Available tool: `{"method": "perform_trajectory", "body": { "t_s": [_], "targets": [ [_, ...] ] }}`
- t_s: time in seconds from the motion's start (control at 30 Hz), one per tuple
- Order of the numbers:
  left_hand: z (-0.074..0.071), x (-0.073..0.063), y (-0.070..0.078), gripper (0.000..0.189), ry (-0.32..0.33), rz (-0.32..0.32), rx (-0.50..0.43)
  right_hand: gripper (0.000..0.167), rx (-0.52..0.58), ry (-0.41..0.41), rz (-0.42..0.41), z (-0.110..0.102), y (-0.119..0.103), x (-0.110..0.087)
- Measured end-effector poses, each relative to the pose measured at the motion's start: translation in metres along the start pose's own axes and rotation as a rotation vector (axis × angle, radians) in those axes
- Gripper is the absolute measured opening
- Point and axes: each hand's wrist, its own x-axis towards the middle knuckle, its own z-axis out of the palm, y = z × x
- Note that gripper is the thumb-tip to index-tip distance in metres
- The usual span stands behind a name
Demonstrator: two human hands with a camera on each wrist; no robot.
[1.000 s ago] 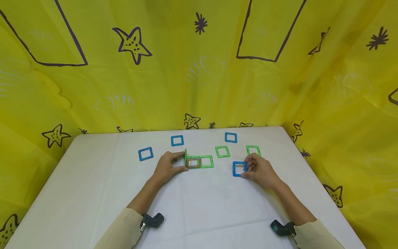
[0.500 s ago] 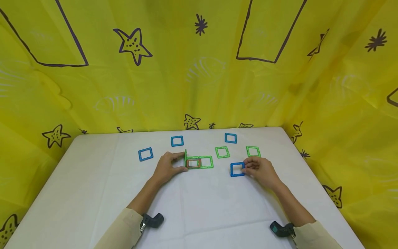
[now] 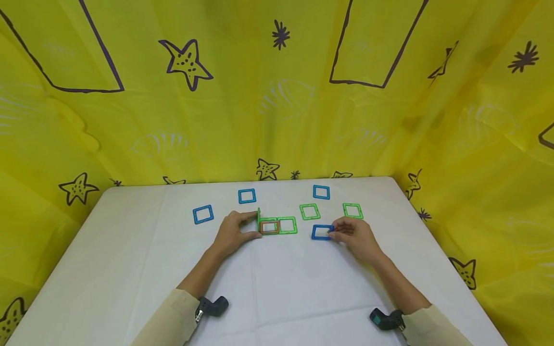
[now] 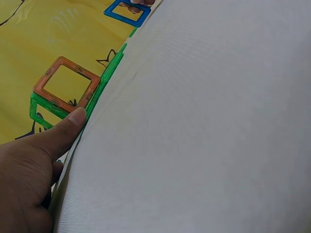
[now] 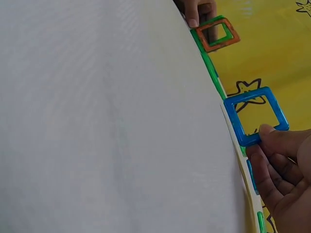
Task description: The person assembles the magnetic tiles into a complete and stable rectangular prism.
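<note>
My left hand (image 3: 229, 234) grips an upright green magnetic tile (image 3: 258, 219) at the left end of a small build, its thumb low at the front corner. An orange magnetic tile (image 4: 80, 69) stands upright along the front, beside that thumb. Two green tiles lie flat in a row there, the outer green tile (image 3: 296, 225) extending right. My right hand (image 3: 357, 238) pinches a blue magnetic tile (image 5: 234, 124) by its right edge between thumb and fingers. That blue tile is tilted, to the right of the build and apart from it.
On the white table (image 3: 277, 288) lie more square tiles. A blue tile (image 3: 202, 222) is at left, another blue tile (image 3: 246, 202) behind the build, a third blue tile (image 3: 321, 197) at back right. Two loose green tiles lie behind my right hand. A yellow curtain (image 3: 242, 120) encloses the table.
My right hand has moved left with the blue tile, bringing it closer to the build and tilting it flatter. The left hand and the build have stayed in place.
</note>
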Motion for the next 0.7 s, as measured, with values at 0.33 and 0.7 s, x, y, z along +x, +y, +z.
{"method": "perform_trajectory", "body": {
  "t_s": [0.33, 0.7],
  "targets": [
    [0.000, 0.000, 0.000, 0.064, 0.000, 0.002, -0.012, 0.015, 0.016, 0.007, -0.044, 0.016, -0.006, 0.005],
    [-0.001, -0.001, 0.000, 0.064, 0.002, 0.002, -0.019, 0.014, 0.044, 0.017, -0.092, 0.037, -0.016, 0.015]
  ]
}}
